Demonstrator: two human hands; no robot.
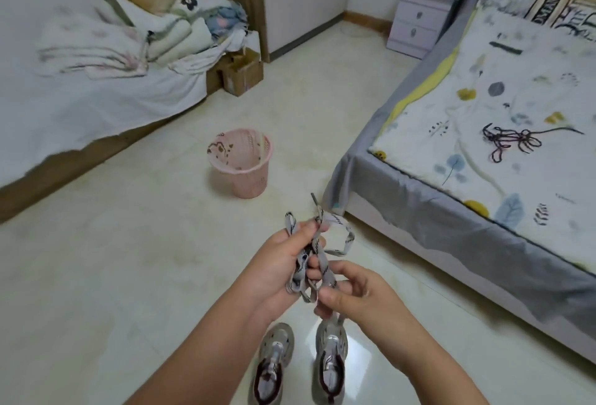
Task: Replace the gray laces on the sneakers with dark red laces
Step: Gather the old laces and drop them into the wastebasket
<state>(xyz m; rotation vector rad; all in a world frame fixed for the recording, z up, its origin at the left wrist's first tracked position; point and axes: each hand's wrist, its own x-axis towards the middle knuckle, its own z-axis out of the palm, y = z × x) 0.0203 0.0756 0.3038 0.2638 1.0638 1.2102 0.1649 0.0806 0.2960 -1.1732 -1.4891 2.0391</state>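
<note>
With both sneakers [298, 362] on the glossy tile looking unlaced, removal seems done and relacing remains. Left hand [277, 264] curls around a bundle of flat, speckled gray laces [317, 254]; right hand [350, 295] pinches a strand. Thin dark red laces [509, 141] lie tangled on the bed's [435, 227] soft printed quilt.
</note>
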